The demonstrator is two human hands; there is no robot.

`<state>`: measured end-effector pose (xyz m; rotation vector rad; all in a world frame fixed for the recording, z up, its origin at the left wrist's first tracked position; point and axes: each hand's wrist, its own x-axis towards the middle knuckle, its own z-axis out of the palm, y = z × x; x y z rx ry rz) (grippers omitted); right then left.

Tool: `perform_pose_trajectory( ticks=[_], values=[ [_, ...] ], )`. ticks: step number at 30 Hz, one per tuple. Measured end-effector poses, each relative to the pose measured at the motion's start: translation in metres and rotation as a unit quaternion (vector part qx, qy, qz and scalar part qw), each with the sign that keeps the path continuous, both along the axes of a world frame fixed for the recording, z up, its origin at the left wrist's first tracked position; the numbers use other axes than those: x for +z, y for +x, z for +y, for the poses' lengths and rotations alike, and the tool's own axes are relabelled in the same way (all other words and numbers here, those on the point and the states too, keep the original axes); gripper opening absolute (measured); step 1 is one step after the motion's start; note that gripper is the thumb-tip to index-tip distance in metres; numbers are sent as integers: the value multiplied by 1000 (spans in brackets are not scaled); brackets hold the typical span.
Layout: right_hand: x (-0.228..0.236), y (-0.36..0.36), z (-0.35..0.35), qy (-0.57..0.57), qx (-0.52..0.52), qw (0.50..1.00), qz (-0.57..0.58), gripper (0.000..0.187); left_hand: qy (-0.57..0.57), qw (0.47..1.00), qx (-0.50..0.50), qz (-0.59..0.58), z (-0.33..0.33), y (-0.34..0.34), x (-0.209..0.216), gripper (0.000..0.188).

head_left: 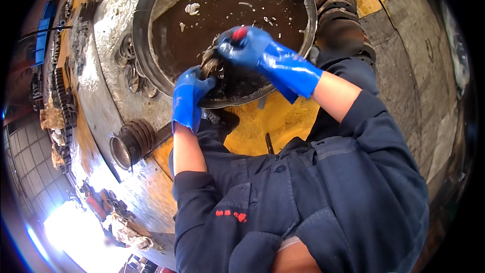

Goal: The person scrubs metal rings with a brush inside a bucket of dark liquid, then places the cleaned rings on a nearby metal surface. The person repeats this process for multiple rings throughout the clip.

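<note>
Both my hands wear blue rubber gloves and work over the near side of a large round metal basin [143, 20] of dark brown liquid with foam on it. My left hand [191, 87] is closed around a wet, curved metal part [209, 65], tilted above the liquid. Pressed close to that part, my right hand [246, 46] is curled around something with a red end [239, 33]. The rest of that thing is hidden by the glove, and its kind does not show.
Several thin metal rings [134, 78] lie left of the basin. A ribbed cylindrical metal part [132, 144] lies nearer on the left. Dark round parts [337, 5] are lined up along the basin's right side. Blue bins [44, 33] stand at the far left.
</note>
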<state>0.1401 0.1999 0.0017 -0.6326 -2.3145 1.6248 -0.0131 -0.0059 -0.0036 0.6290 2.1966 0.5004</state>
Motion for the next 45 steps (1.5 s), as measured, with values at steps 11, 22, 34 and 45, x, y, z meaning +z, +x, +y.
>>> perform_pose_trajectory(
  ticks=[11,22,34,45],
  values=[
    [21,-6,-36,87,82,986,115,24,47,995,-54,67,-16,-8,-23,44],
    [-43,-5,41,-166,-89,951,-244,44,-211,955,-126,162,17,8,21,60],
    [-25,-8,36,-104,-76,976,-174,42,-84,964,-53,248,47,19,8,52],
    [24,-3,-39,75,135,966,209,25,116,957,252,-89,-46,-27,-78,47]
  ],
)
